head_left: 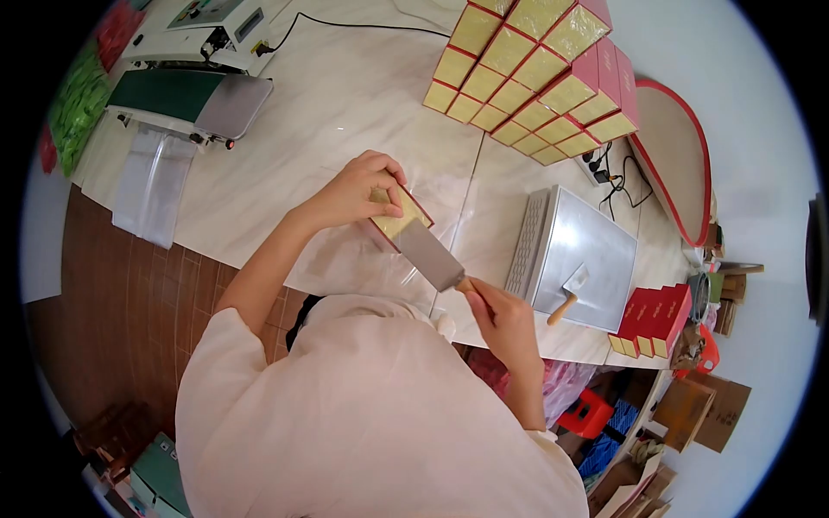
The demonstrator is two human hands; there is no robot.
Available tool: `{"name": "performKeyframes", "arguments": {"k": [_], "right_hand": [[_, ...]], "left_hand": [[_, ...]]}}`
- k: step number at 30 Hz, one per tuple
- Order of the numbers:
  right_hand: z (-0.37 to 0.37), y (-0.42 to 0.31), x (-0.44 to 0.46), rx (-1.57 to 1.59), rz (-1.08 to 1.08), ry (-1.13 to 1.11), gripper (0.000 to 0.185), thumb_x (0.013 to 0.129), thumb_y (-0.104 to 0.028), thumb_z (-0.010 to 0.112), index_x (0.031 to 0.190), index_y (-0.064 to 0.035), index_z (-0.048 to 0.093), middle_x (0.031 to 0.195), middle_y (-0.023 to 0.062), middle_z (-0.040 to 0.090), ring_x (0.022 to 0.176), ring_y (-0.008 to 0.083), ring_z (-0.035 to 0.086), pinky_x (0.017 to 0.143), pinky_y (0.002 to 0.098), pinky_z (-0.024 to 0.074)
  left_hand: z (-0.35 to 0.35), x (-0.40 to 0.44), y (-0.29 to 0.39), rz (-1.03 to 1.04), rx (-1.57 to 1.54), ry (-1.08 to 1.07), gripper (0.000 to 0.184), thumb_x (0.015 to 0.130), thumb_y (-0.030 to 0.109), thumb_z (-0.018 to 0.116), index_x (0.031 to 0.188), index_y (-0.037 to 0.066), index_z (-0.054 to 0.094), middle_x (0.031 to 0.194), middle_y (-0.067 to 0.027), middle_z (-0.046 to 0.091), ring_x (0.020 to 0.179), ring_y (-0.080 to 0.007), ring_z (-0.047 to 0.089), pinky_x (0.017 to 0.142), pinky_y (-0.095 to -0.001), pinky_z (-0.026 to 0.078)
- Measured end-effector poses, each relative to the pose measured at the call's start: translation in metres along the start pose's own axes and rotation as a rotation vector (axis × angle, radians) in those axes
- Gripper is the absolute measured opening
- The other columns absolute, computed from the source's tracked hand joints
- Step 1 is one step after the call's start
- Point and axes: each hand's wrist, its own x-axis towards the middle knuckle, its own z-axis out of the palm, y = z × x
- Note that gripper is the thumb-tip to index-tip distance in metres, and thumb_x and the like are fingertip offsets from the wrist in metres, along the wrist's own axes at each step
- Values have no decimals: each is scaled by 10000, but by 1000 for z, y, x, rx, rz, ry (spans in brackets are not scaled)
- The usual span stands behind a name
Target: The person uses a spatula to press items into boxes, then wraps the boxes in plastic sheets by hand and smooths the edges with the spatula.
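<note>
My left hand [356, 192] is closed on a small red-edged gold box [416, 208], its thumb and fingers bent over the near end. In my right hand [508, 326] is a scraper with a wooden handle and a wide metal blade [432, 257]. The blade's flat lies against or just over the box's near side; I cannot tell whether it touches. Clear plastic film [332, 259] lies on the table below the box.
A metal hot plate [591, 250] with a second scraper [577, 281] on it stands to the right. Stacked gold-and-red boxes [518, 73] are at the back, and several red boxes [661, 315] at far right. A sealing machine [186, 99] and plastic bags [154, 186] are at left.
</note>
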Motion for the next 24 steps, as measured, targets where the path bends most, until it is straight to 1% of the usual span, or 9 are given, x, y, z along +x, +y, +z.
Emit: {"name": "performKeyframes", "arguments": {"k": [2,6,9,11,13,15,19,22,24], "right_hand": [[-17,-4,-5,28,95,-56,165,899,-97,648,1031,-10,696,663,114,587,496,173,469,498,295,395],[-25,-5,-8,79,128,-78,170,891,-95,658,1026,2,692,656,116,580,483,167,443,484,290,377],[-9,-9,-1,184,52,-73,170,888,-93,662,1017,14,690,681,125,609,483,164,470,481,291,390],[6,-9,5,227,-95,-91,170,888,-90,661,1018,16,691,714,133,641,489,170,502,484,292,408],[18,-6,15,211,-138,-94,172,892,-102,661,1020,8,694,747,140,665,498,193,540,491,301,431],[27,-3,23,95,-215,-65,149,886,-138,669,996,-40,688,762,103,690,565,243,627,503,323,482],[30,-1,30,59,-213,-60,148,894,-154,665,994,-45,684,762,96,692,563,246,625,501,327,483],[36,9,30,51,-195,8,149,900,-163,661,993,-48,683,755,98,687,557,247,621,496,332,478],[36,10,31,16,-160,74,153,904,-172,659,994,-52,684,717,96,668,543,253,609,484,345,466]], "left_hand": [[0,0,1,5,20,4,161,740,208,781,734,94,668,1082,-1,589,1139,-242,477,997,-384,367],[3,1,-2,21,86,7,181,733,227,787,726,100,657,1067,4,586,1107,-234,480,984,-385,362],[2,0,-1,52,112,4,187,727,228,790,736,107,648,1052,6,583,1098,-231,479,977,-385,364],[1,-1,0,33,119,-6,182,728,216,790,757,111,645,1053,4,575,1107,-231,474,991,-383,356],[2,-1,1,14,122,-18,179,730,204,791,778,115,643,1054,2,566,1115,-230,470,1004,-381,348],[1,1,2,9,136,-2,185,750,213,765,840,112,640,1017,-7,589,1091,-233,486,974,-381,366],[1,5,3,2,145,39,200,770,204,740,902,93,637,992,-31,598,1056,-249,502,955,-377,396],[5,3,-11,-90,47,165,208,813,197,703,973,78,642,1022,-43,620,1042,-239,540,940,-350,425],[8,-1,-26,-153,-180,292,244,919,262,640,1059,62,636,1082,-41,636,1060,-203,571,953,-324,434]]}}
